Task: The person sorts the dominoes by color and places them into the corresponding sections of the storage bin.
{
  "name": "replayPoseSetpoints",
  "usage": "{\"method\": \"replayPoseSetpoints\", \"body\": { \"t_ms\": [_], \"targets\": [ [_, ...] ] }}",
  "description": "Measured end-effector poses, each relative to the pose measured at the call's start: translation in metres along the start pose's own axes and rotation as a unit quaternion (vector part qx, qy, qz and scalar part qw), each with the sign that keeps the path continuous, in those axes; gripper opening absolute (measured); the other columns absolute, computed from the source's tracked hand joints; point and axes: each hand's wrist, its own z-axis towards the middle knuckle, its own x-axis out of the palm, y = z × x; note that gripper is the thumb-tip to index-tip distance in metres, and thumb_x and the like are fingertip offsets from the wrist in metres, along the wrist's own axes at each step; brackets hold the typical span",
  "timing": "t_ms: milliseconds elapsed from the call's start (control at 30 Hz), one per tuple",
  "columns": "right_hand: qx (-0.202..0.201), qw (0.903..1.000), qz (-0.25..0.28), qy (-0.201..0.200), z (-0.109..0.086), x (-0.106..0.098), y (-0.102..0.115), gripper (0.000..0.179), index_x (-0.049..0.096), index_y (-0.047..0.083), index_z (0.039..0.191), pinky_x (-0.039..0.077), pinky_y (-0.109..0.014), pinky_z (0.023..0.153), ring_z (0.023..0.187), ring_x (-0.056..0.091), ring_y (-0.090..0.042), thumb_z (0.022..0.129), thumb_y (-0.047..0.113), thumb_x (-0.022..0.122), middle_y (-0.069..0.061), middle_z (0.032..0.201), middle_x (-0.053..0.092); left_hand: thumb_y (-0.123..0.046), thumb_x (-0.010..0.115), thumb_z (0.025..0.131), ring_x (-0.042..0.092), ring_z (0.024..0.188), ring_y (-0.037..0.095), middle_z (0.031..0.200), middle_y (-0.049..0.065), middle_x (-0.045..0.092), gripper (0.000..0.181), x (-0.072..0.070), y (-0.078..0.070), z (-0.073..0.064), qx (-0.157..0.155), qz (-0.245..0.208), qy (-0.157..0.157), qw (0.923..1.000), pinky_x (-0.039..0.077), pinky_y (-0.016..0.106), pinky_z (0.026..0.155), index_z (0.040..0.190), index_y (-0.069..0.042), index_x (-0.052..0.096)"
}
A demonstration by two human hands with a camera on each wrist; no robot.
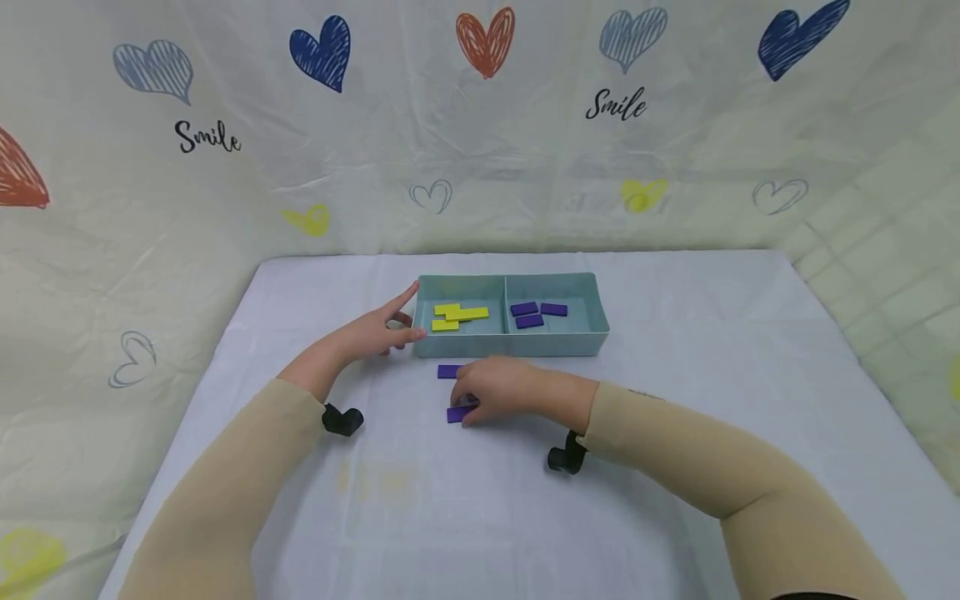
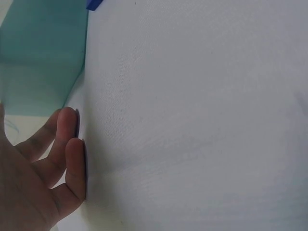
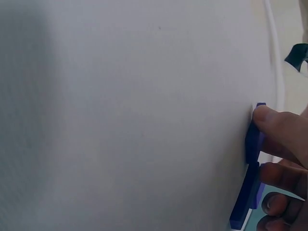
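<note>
A pale teal two-compartment box (image 1: 512, 346) stands near the back of the table. My left hand (image 1: 371, 333) is at its left end, forefinger stretched to the back corner and thumb at the front corner; the other fingers bend loosely beside the end wall. In front of the box, my right hand (image 1: 498, 387) pinches a purple block (image 1: 455, 415) between thumb and forefinger, low over the cloth. Another purple block (image 1: 447, 372) lies between that hand and the box, partly hidden by the fingers. The right wrist view shows a blue-purple block (image 3: 244, 197) under the bent fingers.
Several flat yellow blocks (image 1: 467, 314) lie in the left compartment, some overlapping. Purple blocks (image 1: 529, 321) lie in the right compartment, beyond the divider (image 1: 506, 304). A white cloth (image 1: 712, 333) covers the table. Behind hangs a pale curtain (image 1: 525, 150) printed with hearts.
</note>
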Motion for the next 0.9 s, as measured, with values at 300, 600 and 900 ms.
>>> {"method": "replayPoseSetpoints", "body": {
  "t_ms": [300, 600, 900],
  "targets": [
    [-0.022, 0.9994, -0.022, -0.014, -0.002, 0.006, 0.001, 0.027, 0.074, 0.023, 0.116, 0.049, -0.022, 0.080, 0.086, 0.054, -0.008, 0.092, 0.033, 0.072, 0.008, 0.099, 0.060, -0.059, 0.065, 0.089, 0.059, 0.104, 0.027, 0.143, 0.006, 0.045, 0.089, 0.001, 0.003, 0.003, 0.010, -0.003, 0.003, 0.9999, 0.048, 0.042, 0.091, 0.147, -0.065, -0.002],
    [-0.041, 0.9985, -0.006, -0.036, -0.007, 0.003, 0.001, 0.027, 0.073, 0.022, 0.119, 0.050, -0.024, 0.087, 0.091, 0.058, -0.006, 0.093, 0.031, 0.070, 0.009, 0.105, 0.066, -0.060, 0.065, 0.088, 0.060, 0.105, 0.026, 0.142, 0.006, 0.047, 0.091, -0.001, 0.001, 0.001, 0.006, 0.004, 0.000, 1.0000, 0.048, 0.043, 0.091, 0.148, -0.063, -0.003],
    [-0.028, 0.9968, 0.021, -0.072, -0.024, -0.016, -0.004, 0.026, 0.074, 0.025, 0.118, 0.050, -0.026, 0.088, 0.096, 0.060, -0.006, 0.092, 0.030, 0.072, 0.012, 0.105, 0.068, -0.061, 0.065, 0.087, 0.060, 0.105, 0.026, 0.142, 0.006, 0.046, 0.092, -0.001, 0.003, 0.001, 0.000, 0.007, -0.003, 1.0000, 0.048, 0.043, 0.091, 0.147, -0.064, -0.004]
  ]
}}
